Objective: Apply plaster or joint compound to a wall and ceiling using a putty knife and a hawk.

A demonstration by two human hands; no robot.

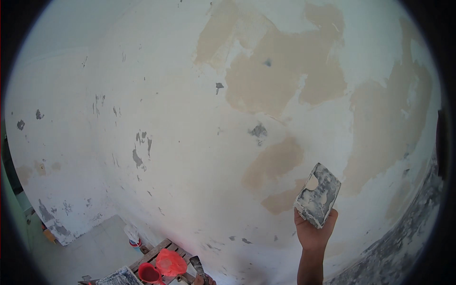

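My right hand (316, 235) is raised in front of the wall (190, 142), its fingers closed round the lower end of a rectangular plastering trowel (320, 197). Grey and cream smears cover the trowel's face, and a pale dab of putty (312, 183) sits near its upper left edge. Whether the trowel touches the wall I cannot tell. Low down at the picture's edge, my left hand (205, 280) shows only in part. It is closed on a putty knife (196, 264), whose dark, dirty end points up and left.
A wooden slatted platform (148, 256) stands below at left, bearing a red pot (149, 274), a red plastic bag (171, 262) and a smeared tray (119, 277). A small bucket (135, 243) stands on the grey floor (97, 237). Beige putty patches (285, 71) and grey chipped spots mark the wall.
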